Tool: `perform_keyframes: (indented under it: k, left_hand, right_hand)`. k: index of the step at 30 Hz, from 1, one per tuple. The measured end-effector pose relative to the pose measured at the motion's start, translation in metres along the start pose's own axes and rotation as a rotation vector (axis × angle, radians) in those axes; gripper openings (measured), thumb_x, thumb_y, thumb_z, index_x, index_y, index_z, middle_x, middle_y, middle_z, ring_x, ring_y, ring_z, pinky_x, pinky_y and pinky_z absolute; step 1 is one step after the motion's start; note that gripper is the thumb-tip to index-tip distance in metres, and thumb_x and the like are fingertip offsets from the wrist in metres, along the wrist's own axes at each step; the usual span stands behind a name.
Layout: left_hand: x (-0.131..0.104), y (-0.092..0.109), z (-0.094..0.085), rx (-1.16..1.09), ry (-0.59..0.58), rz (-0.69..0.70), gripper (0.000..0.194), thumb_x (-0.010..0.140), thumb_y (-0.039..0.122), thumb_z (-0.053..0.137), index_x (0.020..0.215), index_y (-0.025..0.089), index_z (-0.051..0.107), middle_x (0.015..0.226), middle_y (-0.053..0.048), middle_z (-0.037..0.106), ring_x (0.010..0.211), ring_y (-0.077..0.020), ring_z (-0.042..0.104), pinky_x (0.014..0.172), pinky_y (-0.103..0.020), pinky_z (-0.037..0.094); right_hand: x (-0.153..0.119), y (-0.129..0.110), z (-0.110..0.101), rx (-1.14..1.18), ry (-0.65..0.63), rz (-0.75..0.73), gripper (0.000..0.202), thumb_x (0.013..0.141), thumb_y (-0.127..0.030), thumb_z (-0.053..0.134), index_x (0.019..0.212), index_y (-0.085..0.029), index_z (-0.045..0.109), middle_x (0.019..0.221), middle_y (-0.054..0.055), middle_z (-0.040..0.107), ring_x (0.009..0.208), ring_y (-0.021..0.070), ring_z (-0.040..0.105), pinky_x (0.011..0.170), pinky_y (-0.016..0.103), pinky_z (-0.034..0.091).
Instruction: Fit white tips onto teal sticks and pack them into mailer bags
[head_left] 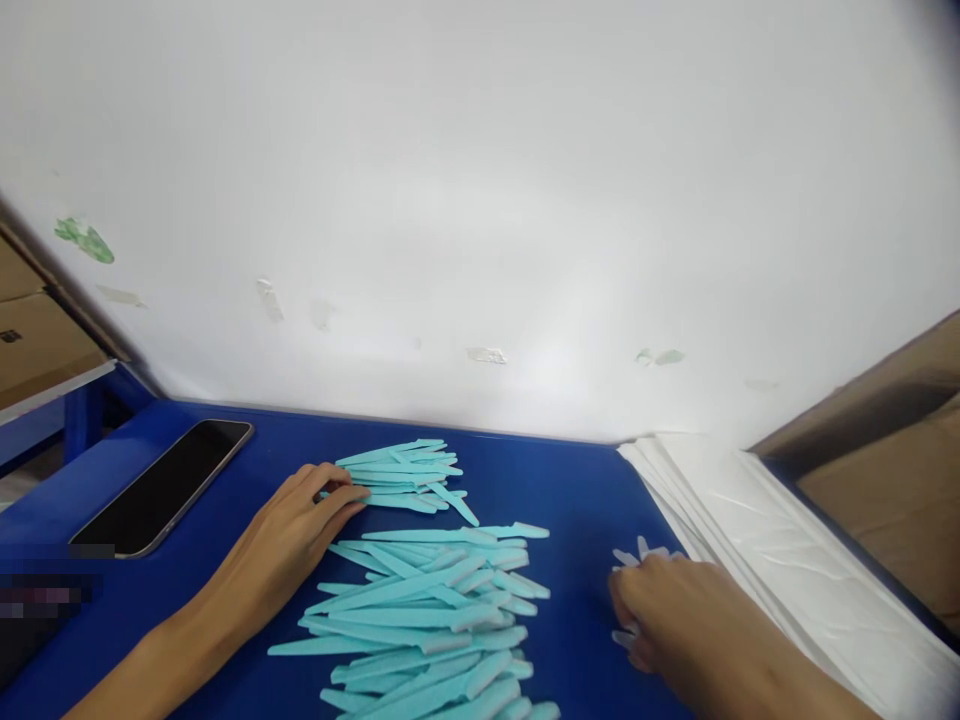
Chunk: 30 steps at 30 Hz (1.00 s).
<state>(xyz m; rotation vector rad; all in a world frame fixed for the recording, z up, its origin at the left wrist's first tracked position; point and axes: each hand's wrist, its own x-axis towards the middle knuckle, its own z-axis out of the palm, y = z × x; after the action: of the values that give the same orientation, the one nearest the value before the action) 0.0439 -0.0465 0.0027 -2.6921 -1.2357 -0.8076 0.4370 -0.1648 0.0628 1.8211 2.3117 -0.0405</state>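
My left hand reaches to the left end of the smaller, farther pile of turquoise eyebrow razors. Its thumb and fingers are closed around the handle ends there. Nearer to me lies a larger heap of the same razors, mostly side by side with their pale, capped ends to the right. Over on the right, my right hand is curled downward above the blue table. Small translucent plastic pieces stick out around its fingers. The palm and most fingertips of that hand are hidden.
A phone lies on the blue table at left. White plastic bags are stacked along the right edge. Behind rises a white panel with tape scraps. Cardboard boxes stand left, with more cardboard at right.
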Motion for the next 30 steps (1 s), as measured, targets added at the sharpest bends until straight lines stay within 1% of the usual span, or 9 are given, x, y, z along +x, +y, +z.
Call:
perform_keyframes:
  k: [3, 6, 12, 15, 17, 18, 21, 26, 30]
  left_hand:
    - [0.001, 0.001, -0.001, 0.013, 0.018, 0.020, 0.029, 0.108, 0.034, 0.046, 0.110, 0.023, 0.072, 0.105, -0.006, 0.064, 0.091, -0.0192, 0.060, 0.077, -0.031, 0.049]
    - [0.002, 0.004, -0.002, 0.032, 0.026, 0.038, 0.028, 0.108, 0.032, 0.045, 0.106, 0.021, 0.071, 0.103, -0.005, 0.065, 0.090, -0.0188, 0.060, 0.078, -0.031, 0.049]
    - [0.006, 0.013, -0.010, -0.004, 0.064, 0.038, 0.024, 0.108, 0.030, 0.044, 0.106, 0.020, 0.066, 0.102, -0.004, 0.070, 0.090, -0.0187, 0.063, 0.082, -0.033, 0.046]
    - [0.005, 0.022, -0.015, -0.098, 0.056, -0.019, 0.018, 0.107, 0.029, 0.047, 0.109, 0.022, 0.063, 0.100, -0.002, 0.071, 0.090, -0.0181, 0.063, 0.085, -0.032, 0.046]
    - [0.003, 0.030, -0.017, -0.189, 0.044, -0.065, 0.019, 0.108, 0.028, 0.044, 0.112, 0.023, 0.062, 0.100, -0.002, 0.069, 0.092, -0.0174, 0.064, 0.085, -0.029, 0.048]
    - [0.003, 0.035, -0.019, -0.234, 0.036, -0.085, 0.021, 0.108, 0.027, 0.042, 0.115, 0.023, 0.062, 0.101, -0.002, 0.068, 0.092, -0.0169, 0.064, 0.085, -0.027, 0.050]
    - [0.002, 0.048, -0.024, -0.325, -0.020, -0.115, 0.026, 0.108, 0.028, 0.040, 0.125, 0.024, 0.060, 0.104, -0.004, 0.066, 0.093, -0.0158, 0.065, 0.080, -0.023, 0.052]
    - [0.002, 0.057, -0.025, -0.314, -0.049, -0.027, 0.029, 0.108, 0.030, 0.045, 0.132, 0.024, 0.060, 0.104, -0.006, 0.065, 0.087, -0.0150, 0.066, 0.075, -0.021, 0.053]
    - [-0.001, 0.058, -0.021, -0.284, -0.005, 0.055, 0.029, 0.109, 0.025, 0.040, 0.127, 0.025, 0.063, 0.099, -0.004, 0.069, 0.082, -0.0149, 0.067, 0.072, -0.022, 0.053]
  right_hand:
    - [0.003, -0.001, 0.015, 0.076, 0.077, -0.006, 0.029, 0.068, -0.013, 0.081, 0.054, -0.023, 0.058, 0.047, 0.000, 0.061, 0.047, 0.0223, 0.069, 0.044, 0.025, 0.033]
    - [0.004, 0.000, 0.021, 0.049, 0.126, -0.008, 0.030, 0.074, -0.011, 0.076, 0.055, -0.021, 0.057, 0.051, 0.002, 0.065, 0.052, 0.0221, 0.071, 0.046, 0.025, 0.033]
    - [0.010, -0.001, -0.004, 0.077, 0.130, -0.070, 0.019, 0.086, -0.009, 0.061, 0.076, -0.025, 0.062, 0.053, -0.003, 0.066, 0.042, 0.0180, 0.064, 0.040, 0.027, 0.027]
    - [0.015, -0.011, -0.022, 0.238, 0.252, -0.067, 0.022, 0.097, -0.016, 0.051, 0.105, -0.029, 0.067, 0.064, -0.005, 0.073, 0.049, 0.0190, 0.070, 0.043, 0.026, 0.041]
    - [0.017, -0.020, -0.031, 0.388, 0.383, -0.080, 0.030, 0.102, -0.022, 0.049, 0.127, -0.031, 0.064, 0.090, -0.001, 0.081, 0.073, 0.0205, 0.079, 0.058, 0.026, 0.056]
    - [0.018, -0.025, -0.035, 0.460, 0.431, -0.092, 0.032, 0.103, -0.025, 0.050, 0.130, -0.031, 0.065, 0.102, 0.000, 0.081, 0.085, 0.0210, 0.080, 0.067, 0.026, 0.060]
    - [0.020, -0.034, -0.041, 0.639, 0.463, -0.100, 0.022, 0.101, -0.030, 0.057, 0.116, -0.032, 0.074, 0.110, -0.001, 0.081, 0.096, 0.0209, 0.079, 0.080, 0.025, 0.063]
    - [0.026, -0.040, -0.043, 0.848, 0.436, -0.057, 0.013, 0.095, -0.039, 0.070, 0.089, -0.030, 0.078, 0.087, -0.004, 0.081, 0.073, 0.0171, 0.078, 0.060, 0.019, 0.059]
    - [0.026, -0.045, -0.043, 0.896, 0.462, -0.094, 0.012, 0.095, -0.036, 0.071, 0.088, -0.028, 0.077, 0.078, -0.005, 0.078, 0.065, 0.0130, 0.073, 0.056, 0.018, 0.055]
